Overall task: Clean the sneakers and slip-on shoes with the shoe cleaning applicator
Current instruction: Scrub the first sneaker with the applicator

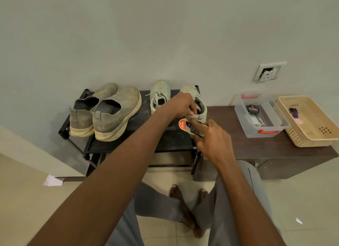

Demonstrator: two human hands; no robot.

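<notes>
Right now the person's left hand (180, 104) grips the heel collar of a pale grey-white lace-up sneaker (195, 103) standing on the black metal shoe rack (128, 145), fingers curled tight around the rim. Just below the heel, the right hand (212, 141) clasps a yellow-and-red shoe cleaning applicator (189, 127), its tip touching the sneaker's back. A second pale sneaker (160, 95) stands just beside it, and two beige knit slip-on shoes (108, 112) sit at the rack's left end. On the dark wooden bench (229, 145) rest a clear plastic box (260, 115) and a cream basket (310, 121).
</notes>
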